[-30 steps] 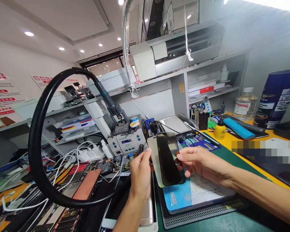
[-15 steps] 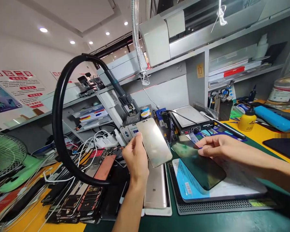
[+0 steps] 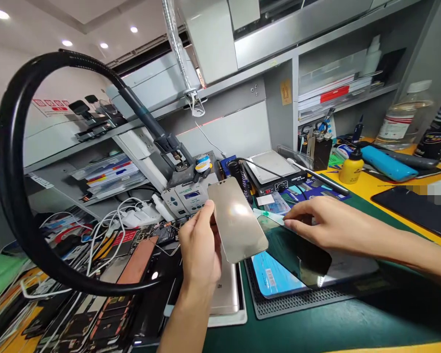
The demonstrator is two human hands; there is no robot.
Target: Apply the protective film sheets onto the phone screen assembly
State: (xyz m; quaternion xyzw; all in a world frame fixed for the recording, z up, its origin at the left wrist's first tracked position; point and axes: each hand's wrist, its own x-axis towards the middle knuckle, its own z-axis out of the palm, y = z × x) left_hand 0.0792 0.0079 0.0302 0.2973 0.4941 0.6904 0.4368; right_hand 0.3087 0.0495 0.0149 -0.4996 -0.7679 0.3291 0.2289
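My left hand point(image 3: 200, 245) grips a thin, shiny, pale gold phone-sized panel point(image 3: 240, 223) along its left edge, thumb on the front face. The panel is tilted up and reflects light. My right hand point(image 3: 318, 220) pinches a dark see-through sheet point(image 3: 286, 250) at its upper edge, near a pale strip with a green mark point(image 3: 270, 215). Beneath this sheet lies a blue and white flat package point(image 3: 266, 277) on a grey perforated mat point(image 3: 266, 309). A gold phone back with an MI logo point(image 3: 226, 296) rests below the panel, partly covered by it and my left hand.
A thick black hose point(image 3: 11, 132) loops across the left side. Piled phone parts point(image 3: 128, 274) and white cables fill the left bench. Behind my hands stand a control unit point(image 3: 191, 196) and a flat-topped heating plate point(image 3: 270, 169). A yellow bottle point(image 3: 351, 166) stands at right.
The view has swung to the right. The dark sheet in my right hand has tilted flatter, and the pale strip at its upper end now shows. My left hand still holds the gold panel.
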